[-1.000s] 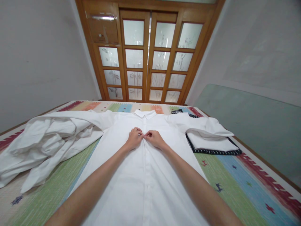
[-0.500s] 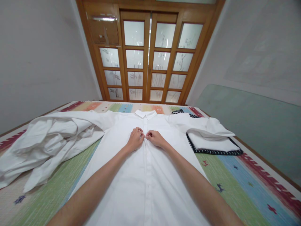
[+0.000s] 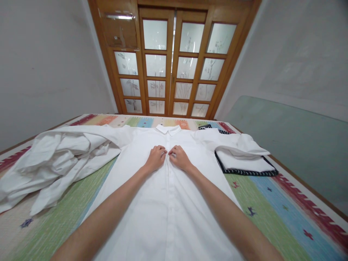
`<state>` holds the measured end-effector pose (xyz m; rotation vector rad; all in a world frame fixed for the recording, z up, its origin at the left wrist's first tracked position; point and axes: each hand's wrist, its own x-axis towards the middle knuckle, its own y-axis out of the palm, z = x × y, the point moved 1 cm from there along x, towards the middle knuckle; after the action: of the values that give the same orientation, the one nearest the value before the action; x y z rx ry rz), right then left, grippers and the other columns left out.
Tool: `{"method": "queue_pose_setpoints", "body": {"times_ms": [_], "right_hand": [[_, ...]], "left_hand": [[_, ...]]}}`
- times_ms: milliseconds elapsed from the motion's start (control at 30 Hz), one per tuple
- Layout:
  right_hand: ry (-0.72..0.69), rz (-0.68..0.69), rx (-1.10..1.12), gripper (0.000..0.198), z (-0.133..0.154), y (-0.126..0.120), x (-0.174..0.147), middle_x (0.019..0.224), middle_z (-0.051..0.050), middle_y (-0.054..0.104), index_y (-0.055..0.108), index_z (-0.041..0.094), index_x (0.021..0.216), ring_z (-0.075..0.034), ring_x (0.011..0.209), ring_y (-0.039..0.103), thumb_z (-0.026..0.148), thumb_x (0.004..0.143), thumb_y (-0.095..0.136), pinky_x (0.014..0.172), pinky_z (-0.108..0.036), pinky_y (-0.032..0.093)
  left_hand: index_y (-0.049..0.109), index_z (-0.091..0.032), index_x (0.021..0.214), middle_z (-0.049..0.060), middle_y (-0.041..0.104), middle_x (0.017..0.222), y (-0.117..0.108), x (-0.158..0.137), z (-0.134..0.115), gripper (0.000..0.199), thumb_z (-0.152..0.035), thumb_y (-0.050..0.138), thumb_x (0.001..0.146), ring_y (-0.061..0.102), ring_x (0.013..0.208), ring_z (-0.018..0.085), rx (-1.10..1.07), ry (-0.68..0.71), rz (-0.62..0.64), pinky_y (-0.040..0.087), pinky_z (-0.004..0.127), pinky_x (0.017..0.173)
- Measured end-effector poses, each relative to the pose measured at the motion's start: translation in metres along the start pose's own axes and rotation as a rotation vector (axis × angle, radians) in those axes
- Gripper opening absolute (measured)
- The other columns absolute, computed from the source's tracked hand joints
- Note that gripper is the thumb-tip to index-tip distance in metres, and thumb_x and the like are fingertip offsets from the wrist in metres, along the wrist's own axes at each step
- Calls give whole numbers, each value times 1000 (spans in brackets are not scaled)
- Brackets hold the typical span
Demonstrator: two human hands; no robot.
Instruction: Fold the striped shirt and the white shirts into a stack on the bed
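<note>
A white collared shirt (image 3: 146, 203) lies spread out front side up, its collar at the far end and its button placket running down the middle. On the upper chest, my left hand (image 3: 157, 157) pinches the shirt's front at the left side of the placket. Facing it, my right hand (image 3: 179, 157) pinches the fabric on the right side, a small gap between the two. The fingertips are curled in, so any button between them is hidden. Below the hands the placket lies along the middle of the shirt.
A crumpled white garment (image 3: 62, 156) lies to the left. On the right, a folded white and black-trimmed garment (image 3: 247, 166) sits partly under the shirt's sleeve. A colourful striped cloth (image 3: 272, 210) covers the surface. Behind stand wooden glass-paned doors (image 3: 174, 87).
Both hands stay at the upper placket, with the right hand's fingers turned a little more upright. The view has shifted slightly.
</note>
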<state>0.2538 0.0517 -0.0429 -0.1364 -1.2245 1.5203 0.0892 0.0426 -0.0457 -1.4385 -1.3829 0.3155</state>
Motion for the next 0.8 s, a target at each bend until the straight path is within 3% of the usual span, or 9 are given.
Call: {"method": "queue_pose_setpoints", "body": {"times_ms": [100, 267, 467, 600, 700, 800], "right_hand": [[-24, 27, -124, 10, 9, -1, -4, 94, -8, 64, 68, 17, 85, -20, 94, 56, 14, 83, 59, 87, -32, 43], [65, 129, -368, 21, 25, -5, -9, 105, -10, 68, 69, 19, 97, -23, 102, 57, 25, 96, 49, 84, -34, 42], [104, 219, -487, 34, 36, -5, -18, 116, -13, 68, 64, 16, 113, -24, 110, 59, 26, 101, 34, 91, -36, 42], [-10, 303, -445, 50, 33, -9, -39, 150, -17, 43, 44, 8, 142, -26, 141, 36, 33, 101, 33, 112, -40, 29], [-69, 375, -422, 60, 33, -15, -60, 156, -18, 30, 35, 6, 149, -29, 146, 25, 42, 101, 31, 117, -47, 21], [-130, 387, -355, 62, 38, -25, -79, 156, -17, 30, 34, 10, 150, -30, 147, 22, 47, 100, 35, 118, -51, 19]], "left_hand": [[67, -19, 103, 9, 66, 120, -2, -4, -2, 23, -16, 49, 90, 56, 114, 24, 73, 39, 46, 45, 42, 98], [62, -19, 119, 10, 64, 129, -4, -11, -4, 32, -19, 40, 95, 56, 123, 21, 151, 65, 124, 44, 39, 104], [47, -14, 140, 13, 48, 148, -6, -18, -6, 47, -25, 29, 99, 38, 140, 24, 278, 33, 269, 31, 44, 115], [36, -18, 150, 8, 35, 156, -15, -27, -6, 54, -37, 25, 101, 26, 146, 25, 330, 34, 367, 24, 48, 117], [33, -22, 151, 7, 31, 157, -24, -38, -4, 57, -47, 27, 100, 23, 147, 28, 334, 58, 399, 21, 52, 118], [35, -28, 150, 7, 31, 157, -33, -49, -3, 58, -54, 33, 98, 23, 147, 30, 284, 114, 399, 20, 54, 117]]}}
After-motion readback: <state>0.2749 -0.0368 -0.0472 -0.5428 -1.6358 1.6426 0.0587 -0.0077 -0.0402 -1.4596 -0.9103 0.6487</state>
